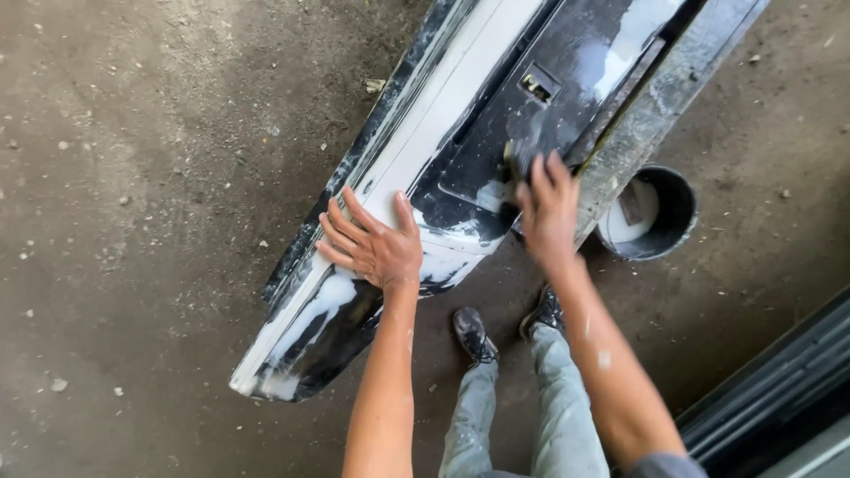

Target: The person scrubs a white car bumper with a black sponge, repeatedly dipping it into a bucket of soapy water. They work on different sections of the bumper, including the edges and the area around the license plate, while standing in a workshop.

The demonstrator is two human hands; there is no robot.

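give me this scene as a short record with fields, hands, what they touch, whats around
left hand: left hand flat, fingers spread, pressed on the black panel
right hand: right hand pressing a dark sanding block against the panel; motion-blurred
panel: long black car body panel, streaked with white residue, lying tilted over the concrete floor
bucket: black bucket on the floor to the right of the panel, white liquid inside
person: grey trousers, dark shoes spattered white

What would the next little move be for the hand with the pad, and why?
Probably another stroke down the panel toward the body: the right hand presses a sanding pad on its dark, white-streaked face, while the left hand lies flat, steadying it.
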